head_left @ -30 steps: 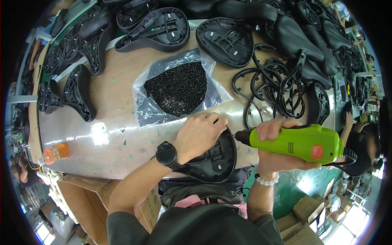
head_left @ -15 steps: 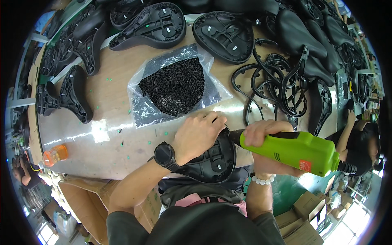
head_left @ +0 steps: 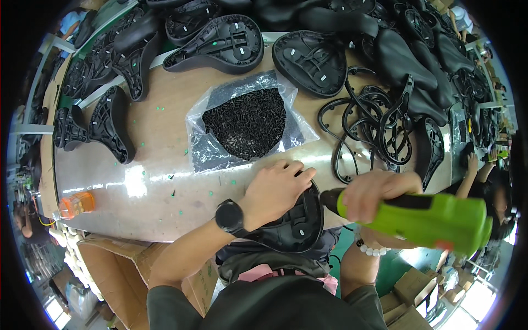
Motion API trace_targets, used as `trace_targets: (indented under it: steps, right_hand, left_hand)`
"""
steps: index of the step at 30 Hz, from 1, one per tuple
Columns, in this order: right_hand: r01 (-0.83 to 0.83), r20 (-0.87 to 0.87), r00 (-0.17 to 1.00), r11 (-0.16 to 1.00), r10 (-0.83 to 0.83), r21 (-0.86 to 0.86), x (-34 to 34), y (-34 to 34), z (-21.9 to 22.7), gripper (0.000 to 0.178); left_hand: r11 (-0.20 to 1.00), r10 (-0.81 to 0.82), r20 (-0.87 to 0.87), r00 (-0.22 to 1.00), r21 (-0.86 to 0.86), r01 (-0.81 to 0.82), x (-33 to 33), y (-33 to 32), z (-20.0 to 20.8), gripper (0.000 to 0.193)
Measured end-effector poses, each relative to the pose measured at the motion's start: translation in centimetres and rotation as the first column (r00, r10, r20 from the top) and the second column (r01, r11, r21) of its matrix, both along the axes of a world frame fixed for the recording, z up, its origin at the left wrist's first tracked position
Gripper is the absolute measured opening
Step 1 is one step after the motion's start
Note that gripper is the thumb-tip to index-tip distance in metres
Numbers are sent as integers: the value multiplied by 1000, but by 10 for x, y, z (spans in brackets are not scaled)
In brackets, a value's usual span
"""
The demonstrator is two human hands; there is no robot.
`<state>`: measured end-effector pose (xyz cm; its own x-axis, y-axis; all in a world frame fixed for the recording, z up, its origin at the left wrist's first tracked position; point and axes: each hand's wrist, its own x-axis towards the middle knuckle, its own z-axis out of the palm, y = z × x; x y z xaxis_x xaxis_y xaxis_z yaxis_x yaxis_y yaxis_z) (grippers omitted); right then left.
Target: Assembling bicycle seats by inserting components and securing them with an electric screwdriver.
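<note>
My left hand (head_left: 279,191) bent over black saddle (head_left: 302,224), lower centre; can't tell grip. Right hand (head_left: 373,197) wrapped round green driver (head_left: 440,220), lower right.

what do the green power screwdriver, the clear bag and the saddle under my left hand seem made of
Power screwdriver: probably hard plastic, smooth-looking though blurred.
Clear bag: thin plastic film, see-through, creased, glossy.
Saddle: likely moulded plastic underneath, satin black, judging by its raised ribs.

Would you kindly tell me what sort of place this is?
Probably an assembly workshop: black bicycle seats crowd the far side of the bench, a plastic bag holds many small black pieces, and the right hand grips a green power tool.
</note>
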<state>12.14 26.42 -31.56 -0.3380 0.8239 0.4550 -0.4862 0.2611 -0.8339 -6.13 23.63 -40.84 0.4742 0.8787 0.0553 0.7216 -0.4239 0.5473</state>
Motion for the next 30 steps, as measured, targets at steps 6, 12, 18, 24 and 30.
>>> trace_targets:
  steps: [6,12,18,24,30]
  right_hand:
    - [234,-171,932,891,-320,-390,7,-26,3,110]
    - [335,-122,919,907,-374,-256,7,-43,-5,98]
    - [226,-249,940,972,-235,-62,3,-52,-6,108]
    - [296,-220,934,954,-281,42,-6,-65,6,102]
    - [334,-225,923,940,-312,67,-3,-66,2,106]
  left_hand:
    - [874,447,-267,854,331,-354,-83,47,0,20]
    - [878,431,-344,834,372,-301,-119,49,-30,15]
    - [882,304,-28,952,385,-271,-105,36,-9,11]
    - [956,-181,240,954,271,113,-27,-17,13,12]
    - [958,-214,351,912,258,125,-9,-20,11,17]
